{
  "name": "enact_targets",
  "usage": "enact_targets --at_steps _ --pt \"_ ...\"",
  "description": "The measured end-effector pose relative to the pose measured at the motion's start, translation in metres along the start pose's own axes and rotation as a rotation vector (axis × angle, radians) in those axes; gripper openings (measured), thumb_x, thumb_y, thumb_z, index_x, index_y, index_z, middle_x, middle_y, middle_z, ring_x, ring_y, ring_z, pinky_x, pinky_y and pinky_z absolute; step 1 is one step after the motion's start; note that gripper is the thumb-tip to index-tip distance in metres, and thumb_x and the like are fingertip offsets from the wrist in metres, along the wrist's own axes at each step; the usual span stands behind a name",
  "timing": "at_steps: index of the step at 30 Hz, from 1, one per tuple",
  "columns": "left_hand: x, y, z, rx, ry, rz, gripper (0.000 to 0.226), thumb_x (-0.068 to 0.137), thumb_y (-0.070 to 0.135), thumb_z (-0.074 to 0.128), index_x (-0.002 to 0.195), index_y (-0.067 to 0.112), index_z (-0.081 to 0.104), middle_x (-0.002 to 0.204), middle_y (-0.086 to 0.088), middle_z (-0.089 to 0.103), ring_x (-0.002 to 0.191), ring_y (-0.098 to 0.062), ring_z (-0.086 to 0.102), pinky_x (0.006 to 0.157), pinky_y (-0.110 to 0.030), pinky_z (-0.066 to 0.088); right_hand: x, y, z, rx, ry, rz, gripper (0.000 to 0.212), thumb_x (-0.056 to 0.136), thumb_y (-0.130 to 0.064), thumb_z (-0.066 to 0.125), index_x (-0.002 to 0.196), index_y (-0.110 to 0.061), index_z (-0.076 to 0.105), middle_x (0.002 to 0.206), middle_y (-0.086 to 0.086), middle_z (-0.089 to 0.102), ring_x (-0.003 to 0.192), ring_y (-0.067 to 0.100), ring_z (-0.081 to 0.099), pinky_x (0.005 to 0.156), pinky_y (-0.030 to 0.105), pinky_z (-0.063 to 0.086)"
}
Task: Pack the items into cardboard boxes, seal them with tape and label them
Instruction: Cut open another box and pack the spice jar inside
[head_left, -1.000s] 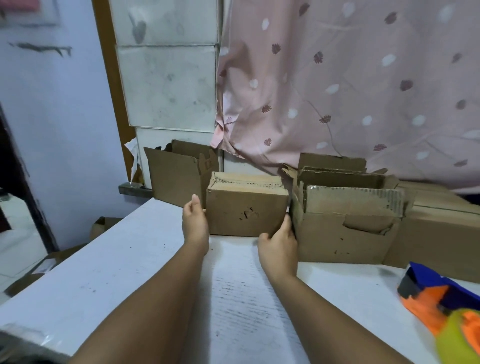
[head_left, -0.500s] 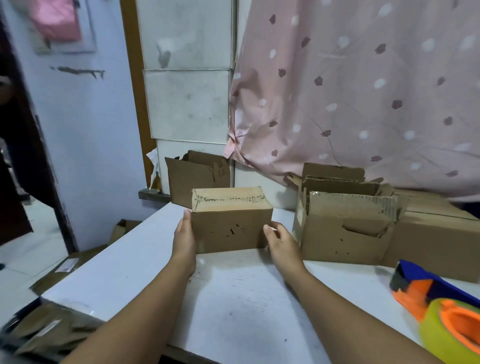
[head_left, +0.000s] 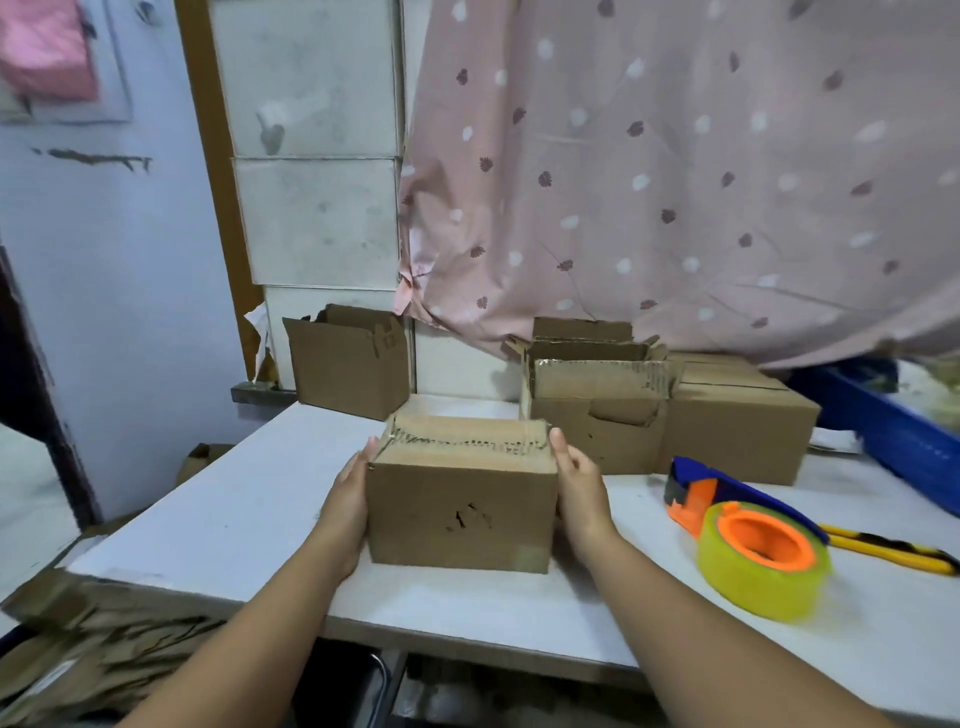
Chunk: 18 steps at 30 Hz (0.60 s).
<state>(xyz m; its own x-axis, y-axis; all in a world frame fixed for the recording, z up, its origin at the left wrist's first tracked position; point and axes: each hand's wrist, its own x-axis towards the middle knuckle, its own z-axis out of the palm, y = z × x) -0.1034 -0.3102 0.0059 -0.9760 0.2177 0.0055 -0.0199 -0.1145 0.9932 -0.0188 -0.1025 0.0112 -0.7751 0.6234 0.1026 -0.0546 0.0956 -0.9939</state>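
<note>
A small closed cardboard box (head_left: 460, 506) with a torn spot on its front stands on the white table (head_left: 249, 499), near the front edge. My left hand (head_left: 348, 499) presses flat against its left side with straight fingers. My right hand (head_left: 579, 488) presses flat against its right side the same way. An orange and blue tape dispenser (head_left: 748, 535) with a yellow-green roll lies on the table to the right of the box.
An open box (head_left: 348, 358) stands at the back left. Several more boxes (head_left: 597, 410) sit at the back right under a pink curtain. A yellow and black cutter (head_left: 893, 553) lies beyond the dispenser. Flattened cardboard (head_left: 93, 639) is piled at the lower left. A blue crate (head_left: 893, 426) stands far right.
Both hands have drawn the closed box from the row at the back toward the table's front edge. The camera view has shifted back and down with it.
</note>
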Motion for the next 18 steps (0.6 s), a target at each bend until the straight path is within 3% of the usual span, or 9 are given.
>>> enact_targets --at_steps 2,4,7,9,10,12,15,18 --pt "-0.011 0.0 0.017 0.017 -0.045 -0.007 0.05 0.094 0.062 0.029 0.107 0.031 0.066 0.106 0.005 0.069 0.102 -0.014 0.061 0.095 -0.033 0.045 0.0 0.0 -0.013 0.037 0.06 0.067 0.05 0.091 -0.06 0.043 0.084 -0.018 0.069 0.09 0.006 0.073 0.094 0.027 0.066 0.092 0.044 0.05" --pt "-0.021 0.002 0.035 0.042 -0.034 -0.011 0.048 0.096 0.06 0.024 0.1 0.032 0.063 0.099 0.007 0.067 0.094 -0.01 0.059 0.085 -0.03 0.046 -0.001 0.0 -0.029 0.134 0.079 0.148 0.055 0.089 -0.064 0.043 0.088 -0.017 0.07 0.092 0.008 0.073 0.094 0.03 0.066 0.093 0.046 0.05" --pt "-0.028 0.006 0.053 0.058 -0.077 -0.016 0.044 0.097 0.057 0.028 0.108 0.03 0.06 0.102 0.007 0.066 0.093 -0.008 0.059 0.072 -0.027 0.046 -0.003 -0.004 -0.049 0.264 -0.023 0.219 0.052 0.092 -0.059 0.046 0.104 -0.014 0.069 0.092 0.008 0.074 0.086 0.026 0.069 0.077 0.038 0.056" --pt "-0.029 0.006 0.059 0.069 -0.152 -0.029 0.04 0.097 0.056 0.031 0.113 0.031 0.057 0.104 0.009 0.066 0.093 -0.006 0.059 0.068 -0.024 0.045 0.0 -0.003 -0.063 0.286 -0.057 0.214 0.042 0.093 -0.051 0.05 0.095 -0.015 0.071 0.08 0.004 0.075 0.074 0.02 0.07 0.067 0.031 0.055" --pt "-0.028 0.005 0.061 0.079 -0.195 -0.034 0.041 0.096 0.057 0.03 0.111 0.033 0.059 0.102 0.01 0.068 0.093 -0.005 0.06 0.068 -0.023 0.046 0.0 -0.003 -0.069 0.3 -0.072 0.212 0.039 0.093 -0.049 0.053 0.09 -0.016 0.072 0.078 0.003 0.075 0.075 0.02 0.07 0.072 0.033 0.056" --pt "-0.025 0.003 0.066 0.082 -0.249 -0.042 0.047 0.095 0.06 0.029 0.108 0.032 0.065 0.101 0.008 0.072 0.096 -0.009 0.064 0.074 -0.024 0.049 0.004 -0.005 -0.077 0.309 -0.089 0.21 0.033 0.09 -0.045 0.058 0.088 -0.017 0.074 0.082 0.002 0.075 0.086 0.022 0.068 0.085 0.036 0.053" --pt "-0.017 0.001 0.074 -0.111 -0.195 -0.122 0.052 0.092 0.061 0.038 0.096 0.023 0.073 0.097 -0.004 0.074 0.096 -0.023 0.067 0.087 -0.037 0.05 0.016 -0.015 -0.085 0.237 -0.115 0.153 0.024 0.093 -0.025 0.053 0.081 -0.015 0.07 0.069 -0.002 0.069 0.071 0.015 0.059 0.064 0.028 0.044" --pt "-0.005 -0.005 0.075 -0.202 -0.105 -0.167 0.052 0.088 0.062 0.047 0.093 0.018 0.074 0.1 -0.011 0.073 0.099 -0.033 0.066 0.098 -0.046 0.046 0.027 -0.035 -0.087 0.182 -0.178 0.111 0.033 0.099 -0.031 0.047 0.09 -0.01 0.071 0.081 0.003 0.072 0.075 0.017 0.062 0.067 0.026 0.046"
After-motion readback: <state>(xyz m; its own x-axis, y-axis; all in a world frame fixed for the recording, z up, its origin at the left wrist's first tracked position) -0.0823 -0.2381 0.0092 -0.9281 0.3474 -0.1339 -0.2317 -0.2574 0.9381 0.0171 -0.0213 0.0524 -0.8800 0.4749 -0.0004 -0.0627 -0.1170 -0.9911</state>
